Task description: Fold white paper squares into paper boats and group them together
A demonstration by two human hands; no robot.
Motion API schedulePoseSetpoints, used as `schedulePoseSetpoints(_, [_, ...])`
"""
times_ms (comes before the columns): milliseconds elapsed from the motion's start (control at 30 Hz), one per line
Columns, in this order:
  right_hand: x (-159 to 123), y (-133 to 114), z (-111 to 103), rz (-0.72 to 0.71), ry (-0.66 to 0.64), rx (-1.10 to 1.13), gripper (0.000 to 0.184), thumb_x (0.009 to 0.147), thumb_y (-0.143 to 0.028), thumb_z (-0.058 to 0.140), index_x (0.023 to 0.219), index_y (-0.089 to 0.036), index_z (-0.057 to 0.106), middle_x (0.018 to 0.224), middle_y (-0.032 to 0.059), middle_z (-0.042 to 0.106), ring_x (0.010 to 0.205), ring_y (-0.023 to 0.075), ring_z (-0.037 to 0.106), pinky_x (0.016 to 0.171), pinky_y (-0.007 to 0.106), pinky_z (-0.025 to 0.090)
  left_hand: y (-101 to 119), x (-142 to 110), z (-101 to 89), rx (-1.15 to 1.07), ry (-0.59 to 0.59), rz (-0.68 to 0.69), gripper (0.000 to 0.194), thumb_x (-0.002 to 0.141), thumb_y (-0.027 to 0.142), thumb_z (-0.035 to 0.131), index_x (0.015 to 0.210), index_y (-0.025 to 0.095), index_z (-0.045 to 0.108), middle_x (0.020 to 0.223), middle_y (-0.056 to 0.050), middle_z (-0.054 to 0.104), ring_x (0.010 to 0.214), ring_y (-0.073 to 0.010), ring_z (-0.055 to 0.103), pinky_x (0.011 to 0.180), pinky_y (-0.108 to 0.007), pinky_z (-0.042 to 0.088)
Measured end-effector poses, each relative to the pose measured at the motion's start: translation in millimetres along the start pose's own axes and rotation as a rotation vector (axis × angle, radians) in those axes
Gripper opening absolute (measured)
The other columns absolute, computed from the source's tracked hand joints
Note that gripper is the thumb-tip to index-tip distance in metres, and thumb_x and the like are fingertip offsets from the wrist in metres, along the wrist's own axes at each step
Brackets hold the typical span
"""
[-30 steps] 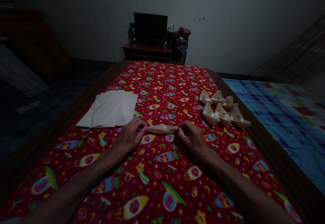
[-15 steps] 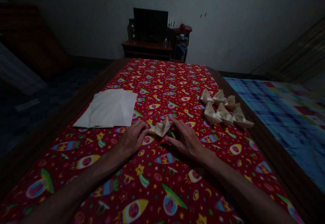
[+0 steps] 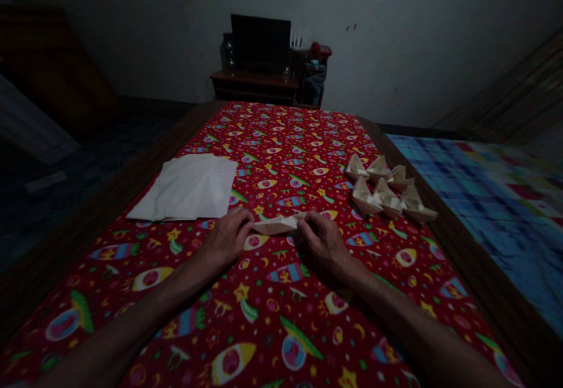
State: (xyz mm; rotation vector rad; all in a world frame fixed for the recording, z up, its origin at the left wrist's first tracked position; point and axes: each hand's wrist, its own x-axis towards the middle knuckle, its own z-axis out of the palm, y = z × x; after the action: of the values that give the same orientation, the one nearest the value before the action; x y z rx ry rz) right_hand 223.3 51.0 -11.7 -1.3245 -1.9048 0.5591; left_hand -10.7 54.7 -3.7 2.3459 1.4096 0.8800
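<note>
Between my hands a folded paper boat [image 3: 278, 224] is stretched out long and low just over the red patterned cloth [image 3: 272, 294]. My left hand [image 3: 229, 234] pinches its left end between thumb and fingers. At the opposite end, my right hand [image 3: 324, 237] is closed on the tip with the fingers curled. Beyond my left hand lies a fanned stack of pale paper sheets [image 3: 189, 189]. Off to the right, several finished-looking paper boats [image 3: 387, 196] sit in two rows, their points standing up.
The cloth covers a long surface with dark wooden edges [image 3: 444, 224]. Against the far wall, a black monitor [image 3: 260, 42] and speakers stand on a low brown desk [image 3: 255, 82]. A blue checked sheet [image 3: 466, 194] spreads at the right. The room is dim.
My right hand has gone from spread fingers to closed on the boat's right end. The boat's raised point has flattened, and it now looks longer and lower. My left hand keeps its pinch.
</note>
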Motion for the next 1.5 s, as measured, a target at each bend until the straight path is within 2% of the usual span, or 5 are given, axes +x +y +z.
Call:
schedulePoseSetpoints(167, [-2.6,-2.8,-0.5,-0.034,-0.024,0.042,0.017,0.086,-0.025,0.047,0.071,-0.019,0.048,0.062,-0.0028,0.05,0.055,0.01,0.046,0.053,0.021,0.033,8.8,0.1,-0.7,-0.115,-0.07,-0.058,0.015,0.084,0.025,0.042,0.09,0.017,0.053,0.089,-0.007,0.063,0.082,-0.0191,0.061,0.073,-0.032,0.049])
schedulePoseSetpoints(467, [-10.9,-10.3,0.8,-0.235,-0.144,0.118,0.012,0.089,-0.022,0.045,0.087,-0.018,0.056,0.075,0.0021,0.059,0.066,0.012,0.053,0.06,0.022,0.04,23.5,-1.3,0.7,-0.431,-0.287,-0.267,0.079,0.061,0.036,0.076,0.13,0.021,0.043,0.105,-0.006,0.067,0.097,-0.0231,0.063,0.084,-0.036,0.049])
schedulePoseSetpoints(767, [-11.8,-13.5,1.1,-0.14,-0.125,0.21,0.006,0.084,-0.024,0.052,0.084,-0.019,0.054,0.069,-0.0008,0.057,0.061,0.0108,0.053,0.055,0.021,0.041,32.9,-1.9,-1.4,-0.531,-0.204,-0.395,0.055,0.067,0.024,0.068,0.121,0.018,0.057,0.071,0.002,0.069,0.061,-0.0123,0.062,0.057,-0.02,0.046])
schedulePoseSetpoints(933, [-8.2,-16.3,4.0,-0.097,-0.218,0.395,0.036,0.078,-0.029,0.065,0.111,-0.021,0.052,0.099,0.0037,0.063,0.085,0.0154,0.061,0.07,0.025,0.049,34.1,-6.6,0.5,-0.407,-0.195,-0.277,0.045,0.071,0.02,0.064,0.115,0.023,0.061,0.077,0.003,0.071,0.067,-0.0128,0.065,0.062,-0.02,0.047])
schedulePoseSetpoints(1500, [-8.6,-12.9,-2.1,0.048,-0.356,0.16,0.022,0.083,-0.031,0.057,0.069,-0.015,0.061,0.057,-0.0029,0.054,0.052,0.0089,0.047,0.046,0.019,0.029,35.0,-2.5,-3.0,-0.306,-0.237,-0.38,0.035,0.065,0.021,0.066,0.1,0.022,0.069,0.081,0.001,0.072,0.072,-0.0165,0.065,0.064,-0.022,0.048])
